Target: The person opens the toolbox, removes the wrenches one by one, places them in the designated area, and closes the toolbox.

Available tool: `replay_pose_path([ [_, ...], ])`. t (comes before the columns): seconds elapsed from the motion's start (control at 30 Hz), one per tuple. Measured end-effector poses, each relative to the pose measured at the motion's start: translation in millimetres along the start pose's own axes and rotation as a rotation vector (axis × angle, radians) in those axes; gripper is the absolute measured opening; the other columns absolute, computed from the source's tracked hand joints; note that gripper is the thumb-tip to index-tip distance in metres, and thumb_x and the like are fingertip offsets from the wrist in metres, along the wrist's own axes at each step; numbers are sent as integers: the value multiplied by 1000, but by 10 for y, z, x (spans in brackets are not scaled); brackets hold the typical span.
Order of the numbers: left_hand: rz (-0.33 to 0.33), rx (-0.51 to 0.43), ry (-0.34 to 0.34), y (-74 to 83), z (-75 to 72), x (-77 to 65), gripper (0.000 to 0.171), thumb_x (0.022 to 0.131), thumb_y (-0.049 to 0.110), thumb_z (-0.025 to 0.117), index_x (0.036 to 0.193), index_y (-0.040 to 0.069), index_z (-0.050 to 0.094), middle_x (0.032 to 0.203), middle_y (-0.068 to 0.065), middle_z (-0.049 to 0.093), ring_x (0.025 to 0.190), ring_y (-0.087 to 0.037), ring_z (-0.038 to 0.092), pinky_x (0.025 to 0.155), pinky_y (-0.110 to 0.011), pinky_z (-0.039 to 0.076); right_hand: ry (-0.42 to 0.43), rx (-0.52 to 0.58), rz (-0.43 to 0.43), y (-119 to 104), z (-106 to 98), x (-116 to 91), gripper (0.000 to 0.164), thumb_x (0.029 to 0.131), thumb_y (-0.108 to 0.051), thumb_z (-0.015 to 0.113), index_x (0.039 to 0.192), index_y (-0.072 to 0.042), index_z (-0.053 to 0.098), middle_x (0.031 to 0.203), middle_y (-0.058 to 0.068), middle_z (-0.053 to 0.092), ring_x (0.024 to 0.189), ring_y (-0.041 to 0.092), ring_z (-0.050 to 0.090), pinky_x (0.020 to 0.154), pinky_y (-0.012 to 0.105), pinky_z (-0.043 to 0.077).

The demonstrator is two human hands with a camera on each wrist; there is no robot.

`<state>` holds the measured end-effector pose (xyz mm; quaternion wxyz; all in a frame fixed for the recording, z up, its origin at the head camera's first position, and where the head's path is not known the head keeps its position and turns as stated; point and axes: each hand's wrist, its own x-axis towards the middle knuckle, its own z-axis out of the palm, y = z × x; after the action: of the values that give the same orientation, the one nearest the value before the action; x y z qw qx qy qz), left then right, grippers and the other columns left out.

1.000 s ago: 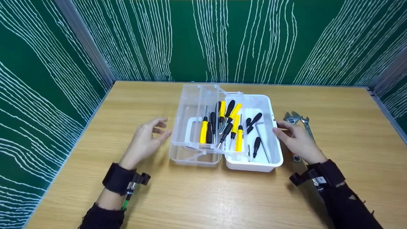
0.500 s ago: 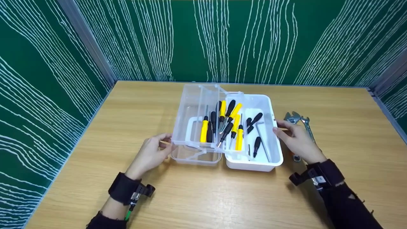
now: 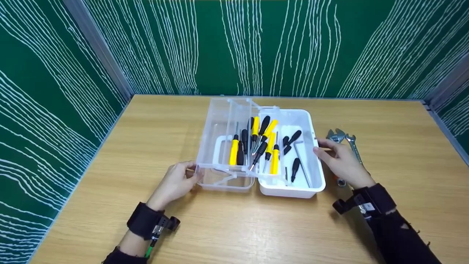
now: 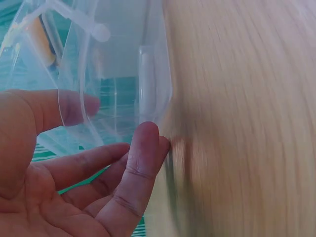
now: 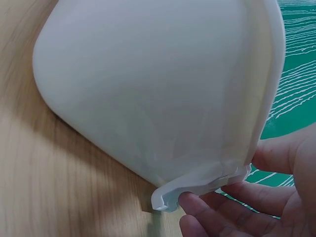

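Note:
An opened toolbox has a white base [image 3: 289,193] and a clear lid [image 3: 225,189] folded out to the left. Clear trays [image 3: 221,117] stand raised above the lid. Yellow screwdrivers [image 3: 233,152] and black screwdrivers [image 3: 295,168] lie in the trays and base, with a hex key [image 3: 302,165]. My left hand [image 3: 177,181] pinches the lid's left edge; in the left wrist view, the thumb [image 4: 81,106] overlaps the plastic and the fingers lie beneath. My right hand [image 3: 342,163] grips the base's right rim, fingertips against the white latch [image 5: 197,182].
Right of the toolbox, partly behind my right hand, lie an adjustable wrench [image 3: 336,135] and a spanner [image 3: 354,146]. Green panels [image 3: 234,73] with white lines border the back and sides of the wooden table [image 3: 227,227].
My left hand has come down and right from beside the trays to the lid's edge and taken hold of it. My right hand stays at the base's rim.

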<state>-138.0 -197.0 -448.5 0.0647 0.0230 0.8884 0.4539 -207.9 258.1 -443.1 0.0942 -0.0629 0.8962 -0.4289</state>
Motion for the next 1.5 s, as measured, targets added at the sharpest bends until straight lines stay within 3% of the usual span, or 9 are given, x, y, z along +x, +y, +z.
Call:
replay_pose_path([
  [0.2,3,3,-22,17,-1,-20,21,105,8,62,122,1,73,108,-16,79,88,-23,77,83,-39,67,4,-5,-1,-5,4,-15,70,112,-50,50,165,-6,39,166,27,44,146,48,51,121,68,42],
  [0.33,-9,-10,-21,15,-8,-43,26,105,8,61,128,0,71,117,-22,78,99,-29,79,89,-41,67,2,14,1,-7,26,-16,70,112,-50,51,165,-5,40,166,26,44,147,48,50,123,67,41],
  [0.47,-11,-50,-38,5,-35,-58,33,106,7,60,136,-2,68,128,-26,74,106,-29,78,78,-33,66,6,19,-16,-5,38,-18,69,112,-48,51,164,-4,40,165,26,45,147,49,51,123,66,40],
  [0.63,-23,-85,-51,11,-74,-60,39,106,9,60,143,-3,63,122,-24,77,80,-20,72,58,-22,52,5,19,-25,-8,32,-21,70,112,-50,51,164,-3,40,165,27,45,147,48,51,123,66,40],
  [0.7,-25,-93,-45,23,-89,-61,42,107,11,60,146,-2,61,119,-22,78,78,-20,72,65,-24,58,3,20,-14,-13,30,-19,71,112,-51,51,164,-4,40,166,27,44,148,48,50,124,66,40],
  [0.87,-21,-144,-18,76,-115,-86,44,109,14,59,151,-1,57,125,-23,75,108,-31,79,95,-41,66,4,13,-9,-14,29,-12,69,112,-49,51,164,-5,40,166,26,44,148,49,49,123,67,40],
  [0.97,-24,-177,-3,113,-116,-96,44,109,13,59,151,0,56,135,-27,70,116,-34,76,96,-40,66,5,13,-9,-9,28,-12,69,112,-49,52,164,-5,40,166,26,44,148,49,50,123,67,40],
  [1.2,-48,-153,29,198,-127,-126,47,109,15,60,154,8,55,134,-27,71,87,-27,80,80,-37,68,-1,0,-10,-7,16,-21,67,113,-47,51,164,-5,40,167,27,43,148,50,48,124,67,39],
  [1.5,-36,-205,37,341,-130,-160,52,108,17,60,159,14,50,162,-23,51,114,-29,77,88,-30,66,-8,-2,-14,-10,-15,-32,70,113,-50,49,165,-5,39,167,27,42,148,50,49,122,67,41],
])
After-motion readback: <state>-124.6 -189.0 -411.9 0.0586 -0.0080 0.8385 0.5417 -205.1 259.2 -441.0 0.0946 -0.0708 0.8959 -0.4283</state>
